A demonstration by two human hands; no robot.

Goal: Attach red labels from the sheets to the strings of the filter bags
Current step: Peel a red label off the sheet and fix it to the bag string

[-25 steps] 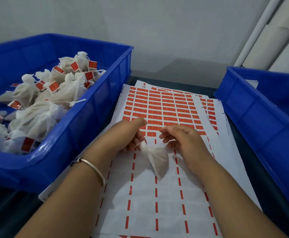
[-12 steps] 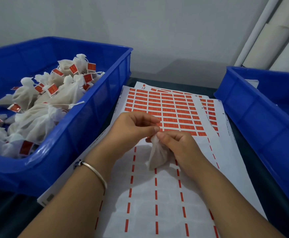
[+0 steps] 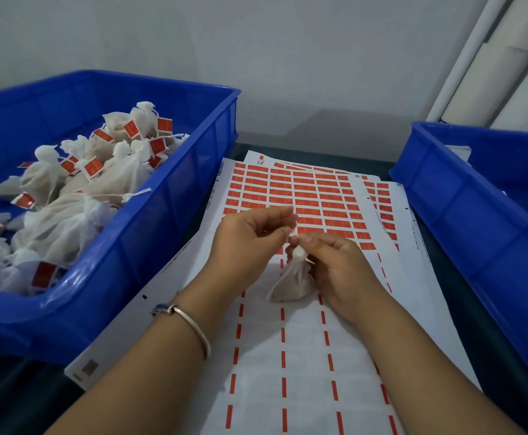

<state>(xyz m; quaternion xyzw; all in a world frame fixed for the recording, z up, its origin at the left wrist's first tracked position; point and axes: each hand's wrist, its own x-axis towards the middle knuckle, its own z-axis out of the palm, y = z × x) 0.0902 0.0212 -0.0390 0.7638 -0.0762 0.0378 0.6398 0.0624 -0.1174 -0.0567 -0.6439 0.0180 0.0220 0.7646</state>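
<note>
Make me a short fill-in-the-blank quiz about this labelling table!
1. The labelled bags lie in the bin on the person's ____ side.
2. The bag being worked on rests on the label ____.
3. The bracelet is on the ____ wrist.
4. The labels are ____ in colour.

Answers: left; sheet; left; red

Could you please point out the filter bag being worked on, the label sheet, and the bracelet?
filter bag [image 3: 291, 285]: head view, on its bulging white body.
label sheet [image 3: 303, 189]: head view, among its remaining red labels.
bracelet [image 3: 193, 324]: head view, on the metal band.
</note>
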